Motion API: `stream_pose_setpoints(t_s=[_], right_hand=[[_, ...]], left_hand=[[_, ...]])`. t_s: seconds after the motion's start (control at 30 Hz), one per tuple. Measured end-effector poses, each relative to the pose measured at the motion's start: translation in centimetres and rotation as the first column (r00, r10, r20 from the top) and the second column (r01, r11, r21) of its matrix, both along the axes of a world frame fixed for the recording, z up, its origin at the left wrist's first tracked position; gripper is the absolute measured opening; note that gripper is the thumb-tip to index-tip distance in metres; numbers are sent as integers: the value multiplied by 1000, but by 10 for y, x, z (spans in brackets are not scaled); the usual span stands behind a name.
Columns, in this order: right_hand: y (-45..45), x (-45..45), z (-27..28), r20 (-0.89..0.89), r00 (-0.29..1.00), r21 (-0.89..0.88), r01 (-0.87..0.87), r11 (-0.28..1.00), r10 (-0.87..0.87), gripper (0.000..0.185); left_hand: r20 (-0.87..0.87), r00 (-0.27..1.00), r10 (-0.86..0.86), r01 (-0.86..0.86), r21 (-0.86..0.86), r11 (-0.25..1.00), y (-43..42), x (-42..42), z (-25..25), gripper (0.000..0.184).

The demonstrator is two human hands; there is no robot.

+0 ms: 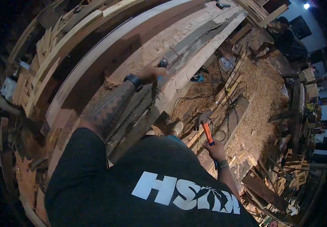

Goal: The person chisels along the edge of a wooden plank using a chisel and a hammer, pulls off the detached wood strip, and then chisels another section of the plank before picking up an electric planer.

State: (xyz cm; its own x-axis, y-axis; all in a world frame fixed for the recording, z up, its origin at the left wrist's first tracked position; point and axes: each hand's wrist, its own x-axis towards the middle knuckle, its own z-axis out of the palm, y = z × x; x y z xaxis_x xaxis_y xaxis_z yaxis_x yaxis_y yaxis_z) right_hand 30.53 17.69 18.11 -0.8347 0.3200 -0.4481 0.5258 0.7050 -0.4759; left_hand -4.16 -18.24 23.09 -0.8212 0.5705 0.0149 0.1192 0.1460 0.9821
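Note:
My left hand (152, 73) is closed around an upright chisel (163, 62); its rounded dark top and a bit of blue show beside my fingers. The chisel's lower end meets a long pale timber (182, 79) along a dark groove, though its tip is hard to make out. Lower right, my right hand (215, 150) grips the orange handle of a hammer (207, 130). The hammer's head points away from me, apart from the timber and the chisel.
Long boards (84, 45) lie stacked on the left. Cables and a blue power tool (197, 77) sit beyond the timber. Wood shavings (262, 109) cover the floor. Scrap wood (265, 189) is piled at lower right. Another person (284, 41) crouches at upper right.

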Motion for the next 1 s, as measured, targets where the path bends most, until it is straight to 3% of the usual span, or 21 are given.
stream_pose_setpoints(t_s=[0.1,0.23,0.33,0.4,0.5,0.6,0.7,0.83,0.93,1.0], right_hand=[[-1,6,-9,13,999,-23,53,998,-53,35],[-2,7,-11,2,1000,-59,4,998,-4,31],[-2,5,-10,17,1000,-53,-15,998,16,29],[-5,4,-3,5,999,-42,-48,998,48,27],[-7,2,1,9,999,-120,48,992,-48,27],[-11,-5,18,-66,992,-272,86,958,-107,28],[-38,-23,72,-108,969,-386,167,907,-224,28],[-41,-35,96,-98,973,-362,159,918,-207,20],[-56,-46,119,-298,916,-450,113,886,-269,17],[-70,-57,140,-397,885,-592,-46,804,-242,23]], left_hand=[[-13,997,75,-75,-15,997,-4,0,2,42],[-127,987,103,-103,5,995,-3,-5,-9,42],[-309,945,104,-134,-77,988,0,0,-4,40],[-318,940,122,-147,-58,987,5,2,-2,40],[-384,910,155,-173,-12,985,11,7,-3,41],[-446,885,136,-164,-26,986,11,5,-9,47],[-434,893,122,-151,-33,988,6,6,-12,51],[-449,883,132,-155,-14,988,1,12,-17,45],[-527,847,74,-140,-87,986,4,7,-43,39],[-381,924,-34,-22,-141,990,5,11,-32,35]])
